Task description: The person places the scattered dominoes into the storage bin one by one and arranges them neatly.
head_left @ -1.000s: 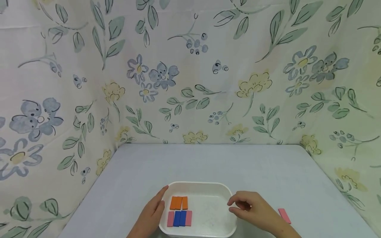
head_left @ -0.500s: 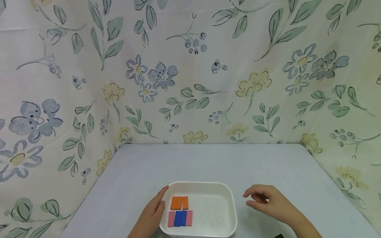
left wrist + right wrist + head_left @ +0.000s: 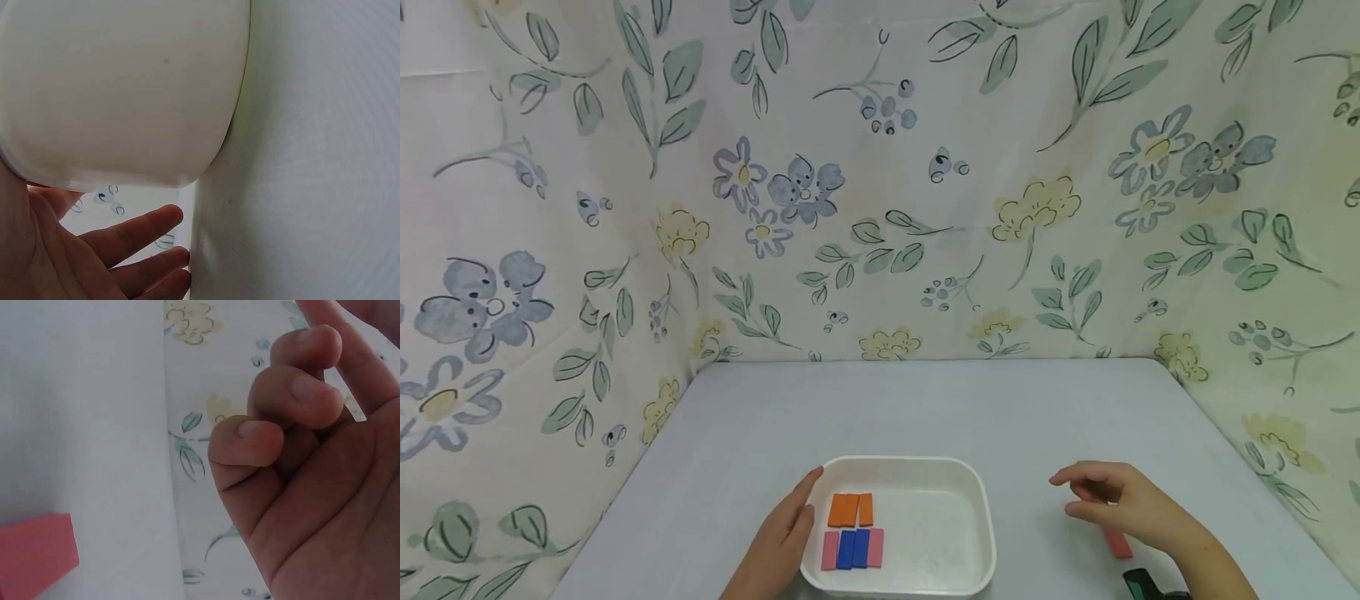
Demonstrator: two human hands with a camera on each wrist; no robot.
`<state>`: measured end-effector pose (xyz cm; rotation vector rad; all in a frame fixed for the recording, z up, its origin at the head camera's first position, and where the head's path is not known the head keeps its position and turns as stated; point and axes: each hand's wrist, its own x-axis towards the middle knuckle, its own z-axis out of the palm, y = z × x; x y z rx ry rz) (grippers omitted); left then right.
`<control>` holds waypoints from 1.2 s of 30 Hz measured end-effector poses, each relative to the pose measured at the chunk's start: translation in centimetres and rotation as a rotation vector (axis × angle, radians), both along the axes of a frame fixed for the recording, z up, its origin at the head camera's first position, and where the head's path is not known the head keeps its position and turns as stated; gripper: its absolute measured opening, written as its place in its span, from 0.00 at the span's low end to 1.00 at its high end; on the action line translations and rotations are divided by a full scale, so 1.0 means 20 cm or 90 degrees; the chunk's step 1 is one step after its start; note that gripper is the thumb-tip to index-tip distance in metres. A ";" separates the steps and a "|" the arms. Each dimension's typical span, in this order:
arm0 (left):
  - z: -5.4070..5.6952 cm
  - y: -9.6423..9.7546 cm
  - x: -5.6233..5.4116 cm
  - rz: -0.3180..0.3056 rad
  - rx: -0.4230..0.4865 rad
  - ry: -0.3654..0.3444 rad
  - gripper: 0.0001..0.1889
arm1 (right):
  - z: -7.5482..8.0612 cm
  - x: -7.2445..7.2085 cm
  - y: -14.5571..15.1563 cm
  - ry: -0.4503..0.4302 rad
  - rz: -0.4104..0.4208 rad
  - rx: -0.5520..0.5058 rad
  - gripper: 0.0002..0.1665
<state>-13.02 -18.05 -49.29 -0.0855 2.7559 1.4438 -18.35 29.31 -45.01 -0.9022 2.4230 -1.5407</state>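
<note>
A white plastic tray [image 3: 925,533] stands near the table's front. On its left side lie three orange rectangular tiles [image 3: 848,510] in a row, and below them two blue tiles [image 3: 853,549] between two pink tiles [image 3: 876,548]. My left hand [image 3: 775,533] rests against the tray's left side with fairly straight fingers; the left wrist view shows the tray wall [image 3: 125,94] beside them. To the tray's right my right hand [image 3: 1127,504] is raised, loosely bent and holding nothing. Partly behind it a loose pink tile [image 3: 1117,543] lies on the table, seen also in the right wrist view.
The white tabletop [image 3: 925,408] runs back to a floral cloth [image 3: 880,192] that hangs behind and at both sides. A black and green object [image 3: 1142,583] at my right wrist shows at the bottom edge.
My right hand has moved from the tray's right rim rightward toward the loose pink tile. My left hand and the tiles in the tray have stayed put.
</note>
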 end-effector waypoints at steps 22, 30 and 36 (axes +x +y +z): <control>0.01 0.00 0.02 -0.007 -0.005 0.003 0.26 | -0.09 -0.04 0.30 -0.270 0.038 0.004 0.23; 0.00 0.00 0.02 -0.006 -0.003 0.016 0.26 | -0.13 -0.03 0.29 -0.353 0.013 0.057 0.23; 0.00 0.00 0.01 -0.010 -0.006 0.023 0.26 | -0.15 -0.03 0.28 -0.356 0.015 0.068 0.21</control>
